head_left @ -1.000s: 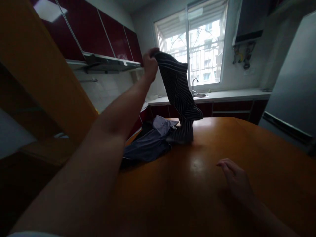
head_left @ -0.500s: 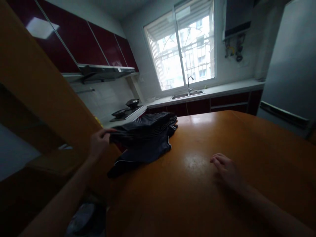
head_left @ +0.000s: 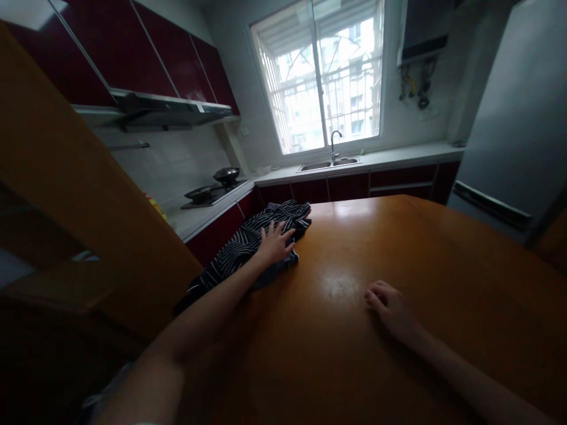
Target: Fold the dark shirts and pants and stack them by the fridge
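Observation:
My left hand (head_left: 275,243) lies with fingers spread on a black garment with white stripes (head_left: 239,248). The striped cloth is heaped at the left edge of the wooden table (head_left: 336,342). A dark navy garment (head_left: 274,273) with white piping shows from under it, below my left wrist. Loosely curled, my right hand (head_left: 392,310) rests on the tabletop to the right, apart from the clothes, and nothing shows in its fingers.
Beyond the table run a white counter with a sink (head_left: 330,164) and a gas stove (head_left: 212,195) bearing pans. A wooden shelf unit (head_left: 88,236) stands close on the left. A grey refrigerator (head_left: 518,118) is at the right.
My left hand has let go of the striped garment's left edge and moved right onto the heap, fingers now spread. The cloth lies flatter, stripes showing. My right hand stays curled on the table.

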The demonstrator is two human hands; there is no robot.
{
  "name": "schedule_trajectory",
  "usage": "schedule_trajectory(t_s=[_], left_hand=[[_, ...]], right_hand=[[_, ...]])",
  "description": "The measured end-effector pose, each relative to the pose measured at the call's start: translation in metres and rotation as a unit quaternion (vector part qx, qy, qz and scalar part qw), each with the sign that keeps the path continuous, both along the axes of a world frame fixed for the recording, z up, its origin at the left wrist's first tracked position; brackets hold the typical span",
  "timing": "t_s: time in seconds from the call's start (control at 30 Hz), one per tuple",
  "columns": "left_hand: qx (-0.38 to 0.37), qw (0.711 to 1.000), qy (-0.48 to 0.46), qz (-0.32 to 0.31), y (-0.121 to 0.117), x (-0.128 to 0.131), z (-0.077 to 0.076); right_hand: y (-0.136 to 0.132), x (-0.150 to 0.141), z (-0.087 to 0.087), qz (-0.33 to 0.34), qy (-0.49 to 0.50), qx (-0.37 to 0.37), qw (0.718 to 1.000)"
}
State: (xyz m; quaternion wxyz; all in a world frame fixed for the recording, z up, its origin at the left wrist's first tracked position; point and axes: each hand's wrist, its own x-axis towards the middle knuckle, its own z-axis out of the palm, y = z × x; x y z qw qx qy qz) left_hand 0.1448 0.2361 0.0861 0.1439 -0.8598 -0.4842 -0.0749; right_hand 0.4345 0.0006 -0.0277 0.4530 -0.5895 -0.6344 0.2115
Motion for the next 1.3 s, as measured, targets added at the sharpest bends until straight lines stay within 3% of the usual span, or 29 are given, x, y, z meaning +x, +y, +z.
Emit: schedule_trajectory(t_s=[0.1, 0.23, 0.37, 0.53, 0.67, 0.83, 0.97, 1.13, 1.3], left_hand=[[-0.078, 0.995, 0.023, 0.054, 0.046, 0.021, -0.041], [-0.127, 0.980, -0.024, 0.153, 0.094, 0.013, -0.072], [-0.106, 0.977, -0.037, 0.182, 0.127, 0.004, -0.081], [-0.099, 0.970, -0.056, 0.213, 0.148, 0.005, -0.073], [-0.104, 0.978, -0.048, 0.175, 0.136, 0.007, -0.069], [-0.162, 0.985, 0.030, 0.059, 0.092, -0.008, -0.081], [-0.183, 0.981, 0.050, 0.039, 0.061, -0.032, -0.083], [-0.182, 0.981, 0.071, 0.012, 0.034, -0.062, -0.072], [-0.157, 0.984, 0.080, 0.020, -0.001, -0.068, -0.077]], right_hand=[[-0.001, 0.002, 0.001, -0.003, -0.015, -0.004, 1.000], [0.001, 0.002, -0.001, 0.006, -0.015, -0.030, 0.999], [0.005, -0.002, -0.006, 0.000, -0.028, -0.039, 0.999], [0.005, -0.002, -0.004, 0.011, -0.039, -0.041, 0.998], [0.003, -0.002, 0.002, 0.020, -0.043, -0.050, 0.998], [0.005, -0.001, -0.002, 0.017, -0.055, -0.040, 0.998], [0.006, 0.001, -0.006, 0.027, -0.055, -0.031, 0.998], [0.005, 0.001, -0.004, 0.031, -0.047, -0.012, 0.998], [0.005, 0.002, -0.004, 0.026, -0.044, 0.001, 0.999]])
